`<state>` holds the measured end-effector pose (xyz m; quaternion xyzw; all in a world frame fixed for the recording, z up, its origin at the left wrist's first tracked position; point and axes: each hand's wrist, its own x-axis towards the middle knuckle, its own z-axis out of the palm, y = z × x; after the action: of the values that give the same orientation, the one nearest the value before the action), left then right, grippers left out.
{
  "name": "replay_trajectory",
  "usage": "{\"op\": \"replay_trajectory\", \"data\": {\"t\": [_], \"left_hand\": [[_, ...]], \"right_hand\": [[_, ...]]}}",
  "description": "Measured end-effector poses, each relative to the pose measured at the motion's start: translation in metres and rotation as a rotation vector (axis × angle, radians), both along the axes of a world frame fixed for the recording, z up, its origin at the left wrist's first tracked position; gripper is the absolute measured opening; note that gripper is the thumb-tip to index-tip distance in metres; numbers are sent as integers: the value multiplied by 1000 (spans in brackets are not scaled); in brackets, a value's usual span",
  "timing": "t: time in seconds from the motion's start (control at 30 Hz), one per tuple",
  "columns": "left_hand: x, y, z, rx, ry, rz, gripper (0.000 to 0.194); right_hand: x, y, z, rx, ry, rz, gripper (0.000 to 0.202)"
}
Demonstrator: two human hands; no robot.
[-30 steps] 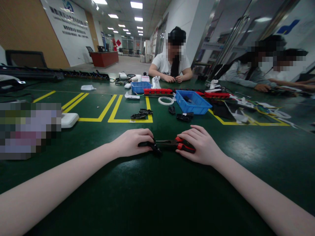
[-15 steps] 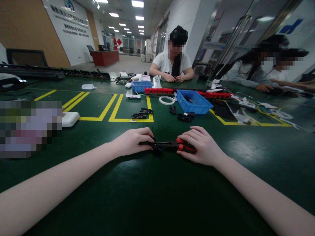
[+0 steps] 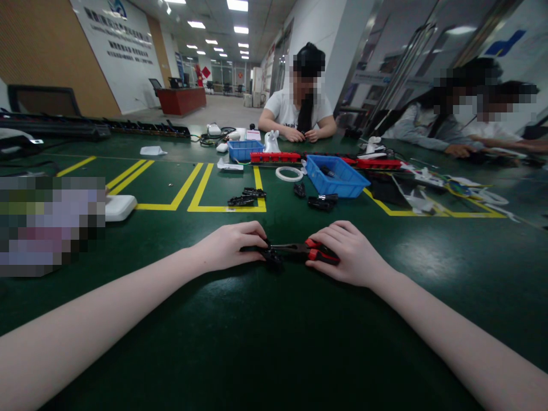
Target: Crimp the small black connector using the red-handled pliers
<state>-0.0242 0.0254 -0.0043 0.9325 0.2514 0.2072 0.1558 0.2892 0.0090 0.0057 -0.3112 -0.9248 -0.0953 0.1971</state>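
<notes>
My left hand (image 3: 233, 246) pinches a small black part (image 3: 274, 257) above the green table (image 3: 240, 342). Red-and-black pliers (image 3: 319, 251) are gripped in my right hand (image 3: 349, 251), their jaws pointing left and reaching the black part. Whether the jaws are clamped on it is too small to tell. Beyond my hands, black pieces (image 3: 247, 197) lie at a yellow-taped corner. More black parts (image 3: 323, 201) rest in front of a blue bin (image 3: 336, 176), with a smaller black piece (image 3: 299, 189) to their left.
A white ring (image 3: 289, 173) and a small blue bin (image 3: 245, 149) lie farther back, near a red strip (image 3: 276, 157). At the left is a white box (image 3: 120, 208). A person (image 3: 299, 108) sits opposite; others sit at the right. Loose wires (image 3: 466, 188) lie at right.
The pliers and my right hand have shifted slightly left, and the handles look a little closer together. My left hand keeps its pinch on the black part.
</notes>
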Motion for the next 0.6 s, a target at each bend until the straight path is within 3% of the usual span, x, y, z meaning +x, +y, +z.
{"op": "replay_trajectory", "data": {"t": [0.6], "left_hand": [[1,-2,3,-21,4,3,17]], "right_hand": [[-1,0,-1,27,-5,24,32]]}}
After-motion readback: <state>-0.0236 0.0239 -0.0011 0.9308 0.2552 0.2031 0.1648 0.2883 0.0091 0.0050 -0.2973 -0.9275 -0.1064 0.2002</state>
